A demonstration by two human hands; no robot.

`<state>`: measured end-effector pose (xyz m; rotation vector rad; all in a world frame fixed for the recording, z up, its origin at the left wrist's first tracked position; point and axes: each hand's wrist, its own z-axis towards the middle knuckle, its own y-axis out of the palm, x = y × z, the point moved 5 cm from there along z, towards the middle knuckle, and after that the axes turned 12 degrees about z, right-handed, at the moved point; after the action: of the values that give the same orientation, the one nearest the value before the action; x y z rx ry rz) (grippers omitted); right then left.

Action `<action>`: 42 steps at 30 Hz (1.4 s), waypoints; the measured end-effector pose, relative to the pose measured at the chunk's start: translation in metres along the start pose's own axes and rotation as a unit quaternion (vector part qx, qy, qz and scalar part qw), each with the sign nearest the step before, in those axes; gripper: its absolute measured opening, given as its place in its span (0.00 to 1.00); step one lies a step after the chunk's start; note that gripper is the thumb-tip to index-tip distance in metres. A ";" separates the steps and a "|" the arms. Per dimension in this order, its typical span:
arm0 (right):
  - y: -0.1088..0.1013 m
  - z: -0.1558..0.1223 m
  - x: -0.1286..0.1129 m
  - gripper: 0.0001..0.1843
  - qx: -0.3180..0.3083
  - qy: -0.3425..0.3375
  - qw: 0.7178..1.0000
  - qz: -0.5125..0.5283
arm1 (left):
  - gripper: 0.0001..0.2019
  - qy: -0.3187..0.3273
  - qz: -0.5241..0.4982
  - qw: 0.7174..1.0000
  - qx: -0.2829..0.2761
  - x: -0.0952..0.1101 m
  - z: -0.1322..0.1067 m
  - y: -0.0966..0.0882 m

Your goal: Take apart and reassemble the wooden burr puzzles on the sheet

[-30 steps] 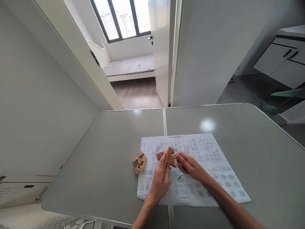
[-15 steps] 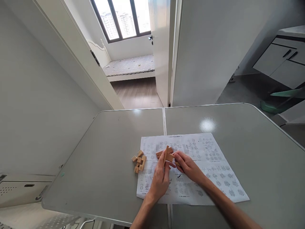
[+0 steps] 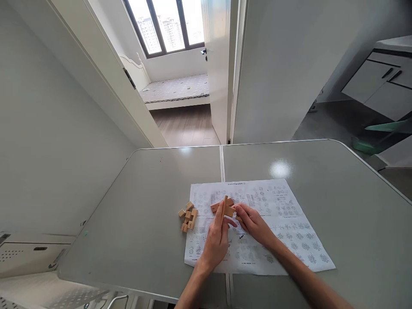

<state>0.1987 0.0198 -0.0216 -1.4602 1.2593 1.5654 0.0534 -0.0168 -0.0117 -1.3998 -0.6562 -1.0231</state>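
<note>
My left hand [image 3: 217,240] is closed on an upright flat wooden puzzle piece [image 3: 224,207] above the printed sheet. My right hand [image 3: 252,221] is closed on another wooden piece [image 3: 229,211], which points left and meets the upright one. Fingers hide where the two pieces join. Just behind them a reddish-brown wooden piece [image 3: 214,208] lies on the instruction sheet [image 3: 257,257], which is covered in small line diagrams. To the left sits a small cluster of notched light wooden blocks [image 3: 188,216], partly on the sheet's edge.
The grey table [image 3: 154,249] has a seam down its middle and rounded far corners. Beyond it are an open door [image 3: 219,68] and a bed [image 3: 180,88] under a window. A white cabinet [image 3: 380,81] and a green chair [image 3: 367,143] stand at the right.
Almost nothing differs. Both hands keep their hold on the wooden pieces, and the view has shifted very slightly.
</note>
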 end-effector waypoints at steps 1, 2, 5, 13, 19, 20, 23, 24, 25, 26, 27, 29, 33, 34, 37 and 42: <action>-0.001 0.000 0.000 0.28 -0.004 0.002 1.000 -0.001 | 0.29 0.001 -0.006 1.000 0.000 0.000 0.000 -0.001; -0.002 0.000 0.000 0.28 -0.011 0.005 1.000 -0.002 | 0.29 0.000 -0.012 1.000 -0.002 0.001 0.000 -0.001; -0.006 0.000 0.002 0.28 -0.036 0.015 0.999 -0.010 | 0.28 -0.011 -0.019 1.000 -0.013 0.002 0.000 -0.002; -0.001 -0.001 0.009 0.29 0.006 -0.001 1.000 -0.001 | 0.28 -0.019 -0.028 0.999 -0.006 0.004 0.002 -0.001; -0.004 0.000 0.006 0.29 -0.015 0.011 1.000 -0.023 | 0.28 -0.019 -0.028 0.999 -0.004 0.002 0.001 -0.002; -0.006 0.000 0.005 0.29 -0.022 0.014 0.999 -0.029 | 0.28 -0.020 -0.026 0.999 -0.005 0.001 0.001 -0.002; -0.008 0.000 0.004 0.29 -0.032 0.020 0.999 -0.034 | 0.29 -0.023 -0.023 0.999 -0.006 -0.002 0.001 -0.003; -0.007 -0.001 0.004 0.29 -0.029 0.019 0.999 -0.034 | 0.29 -0.023 -0.023 0.999 -0.007 -0.002 0.001 -0.003; -0.006 -0.001 0.004 0.29 -0.024 0.015 0.999 -0.034 | 0.29 -0.023 -0.025 0.999 -0.007 -0.001 0.001 -0.002; -0.004 -0.002 0.004 0.29 -0.017 0.011 0.999 -0.033 | 0.29 -0.022 -0.029 0.999 -0.006 0.000 0.001 -0.002; -0.003 -0.002 0.004 0.29 -0.008 0.006 0.999 -0.031 | 0.29 -0.022 -0.034 0.999 -0.005 0.001 0.002 -0.002; 0.001 -0.003 0.005 0.29 0.009 -0.001 1.000 -0.023 | 0.28 -0.022 -0.044 0.999 -0.005 0.003 0.002 -0.002; 0.002 -0.003 0.004 0.29 0.005 0.004 1.000 -0.020 | 0.29 -0.027 -0.047 0.998 -0.006 0.002 0.002 -0.001; 0.001 -0.003 0.004 0.28 -0.006 0.009 1.000 -0.022 | 0.29 -0.028 -0.044 0.999 -0.005 0.001 0.001 -0.001; -0.003 -0.002 0.004 0.28 -0.040 0.025 0.999 -0.025 | 0.29 -0.032 -0.023 0.999 -0.003 -0.004 -0.001 -0.002; -0.003 -0.001 0.007 0.29 -0.033 0.020 0.999 -0.023 | 0.29 -0.030 -0.011 0.999 0.001 -0.002 -0.001 -0.003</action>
<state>0.2012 0.0185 -0.0294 -1.5591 1.1974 1.5679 0.0499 -0.0167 -0.0125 -1.4286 -0.7189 -1.0002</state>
